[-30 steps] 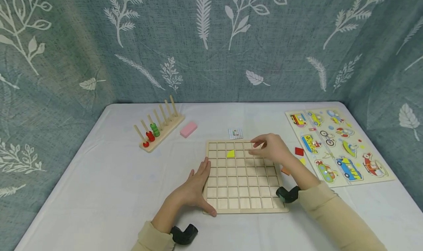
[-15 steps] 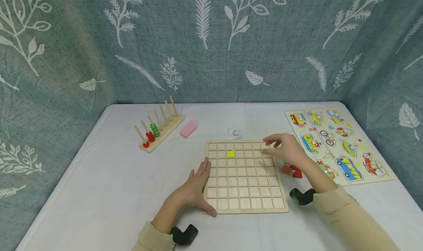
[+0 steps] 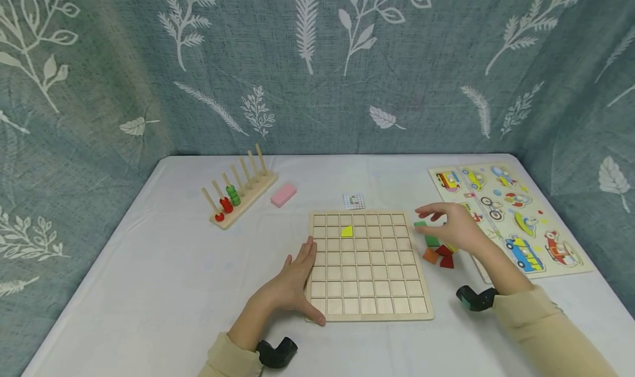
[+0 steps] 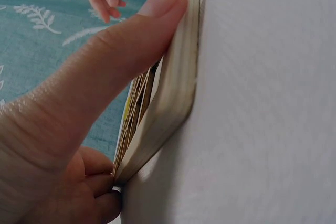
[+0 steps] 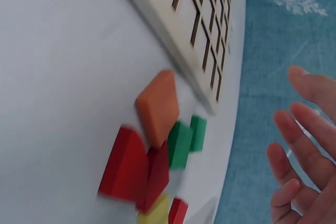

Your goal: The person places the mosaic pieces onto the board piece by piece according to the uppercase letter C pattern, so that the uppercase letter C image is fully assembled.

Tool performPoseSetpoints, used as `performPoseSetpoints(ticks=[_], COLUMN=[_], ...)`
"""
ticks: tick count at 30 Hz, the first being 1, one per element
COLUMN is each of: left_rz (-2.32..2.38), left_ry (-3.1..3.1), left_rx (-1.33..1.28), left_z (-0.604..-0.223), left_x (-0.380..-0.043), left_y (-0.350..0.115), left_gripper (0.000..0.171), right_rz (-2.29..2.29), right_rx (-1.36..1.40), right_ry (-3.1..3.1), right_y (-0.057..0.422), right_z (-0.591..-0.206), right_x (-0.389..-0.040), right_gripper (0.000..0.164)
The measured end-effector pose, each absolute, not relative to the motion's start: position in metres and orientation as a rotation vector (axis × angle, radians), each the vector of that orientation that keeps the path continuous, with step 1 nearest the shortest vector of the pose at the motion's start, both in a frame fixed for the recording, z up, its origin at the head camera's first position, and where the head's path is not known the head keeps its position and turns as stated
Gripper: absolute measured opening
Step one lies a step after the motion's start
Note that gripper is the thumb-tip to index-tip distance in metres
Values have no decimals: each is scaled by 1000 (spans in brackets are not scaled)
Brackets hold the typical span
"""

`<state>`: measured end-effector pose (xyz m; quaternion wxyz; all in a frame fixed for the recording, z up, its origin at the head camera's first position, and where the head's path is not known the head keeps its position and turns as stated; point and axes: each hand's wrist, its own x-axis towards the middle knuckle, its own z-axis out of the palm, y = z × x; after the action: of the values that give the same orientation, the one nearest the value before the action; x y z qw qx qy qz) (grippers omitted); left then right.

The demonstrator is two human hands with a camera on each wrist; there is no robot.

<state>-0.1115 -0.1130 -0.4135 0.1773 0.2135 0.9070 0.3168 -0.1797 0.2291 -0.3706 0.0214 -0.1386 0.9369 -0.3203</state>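
Observation:
A wooden grid board (image 3: pixel 367 272) lies in the middle of the table in the head view, with one yellow block (image 3: pixel 346 231) in its second row. My left hand (image 3: pixel 292 289) is spread along the board's left side, fingers straight at the edge. In the left wrist view its thumb (image 4: pixel 163 6) rests on the board's rim. My right hand (image 3: pixel 453 225) hovers past the board's far right corner, fingers apart and holding nothing. Green blocks (image 3: pixel 431 241) lie beneath it, beside an orange block (image 3: pixel 430 255) and red blocks (image 5: pixel 126 166). A yellow block (image 5: pixel 155 214) is partly covered in the right wrist view.
A picture puzzle board (image 3: pixel 516 222) with vehicles lies at the right, partly behind my right arm. Behind the grid board is a small printed card (image 3: pixel 354 201). A pink block (image 3: pixel 283 195) and a peg stand (image 3: pixel 248 195) with red and green beads stand at the back left.
My right hand has moved right, from over the grid board to above the loose blocks, uncovering the board's far right corner. My left hand stays at the board's left edge.

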Motion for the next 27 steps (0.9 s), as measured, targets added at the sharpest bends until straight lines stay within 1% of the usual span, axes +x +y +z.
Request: performPoseSetpoints(ticks=[6,17,27], left_rz=[902,898,886], left_ry=[2565,2573,2579], left_rx=[607,603,593], left_z=[-414,-414,-413], left_x=[-112,-111,-111], left_y=[-113,-113,-112], left_gripper=[140,141,141], right_rz=[-1001,-939,-892], right_rx=[-449,-315,-282], right_ry=[2925,2916,2925], right_y=[246,269,281], right_z=[-373,-378,-389], right_x=[-179,-178,-180], right_gripper=[38,39,38])
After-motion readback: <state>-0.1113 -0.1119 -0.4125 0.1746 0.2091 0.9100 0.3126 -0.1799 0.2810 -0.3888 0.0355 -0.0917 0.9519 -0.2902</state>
